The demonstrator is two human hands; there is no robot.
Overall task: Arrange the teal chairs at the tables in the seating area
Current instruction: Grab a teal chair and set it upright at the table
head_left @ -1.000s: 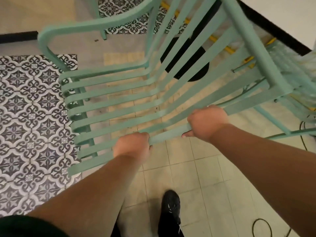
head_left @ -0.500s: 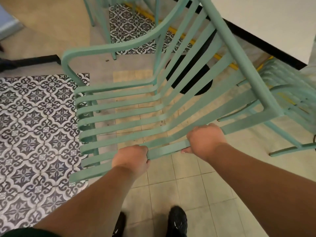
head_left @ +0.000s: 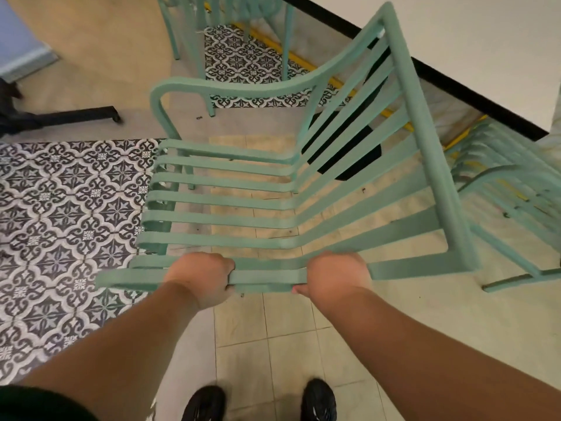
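Observation:
A teal slatted chair (head_left: pixel 273 208) fills the middle of the head view, seen from above and held clear in front of me, its back toward the right. My left hand (head_left: pixel 202 276) grips the nearest side rail of the seat. My right hand (head_left: pixel 335 276) grips the same rail a little further right, where seat meets back. A white table (head_left: pixel 473 47) with a black edge stands at the upper right, just beyond the chair's back.
Another teal chair (head_left: pixel 513 189) sits under the table at the right. More teal chair legs (head_left: pixel 194 41) stand at the top. A black floor bar (head_left: pixel 76 115) lies at the left. Patterned tiles (head_left: pixel 60 223) cover the left floor. My shoes (head_left: pixel 318 399) are below.
The chair has swung lower and more level in front of me and sits further right in view. Both hands keep their grip on the rail. More of the table shows.

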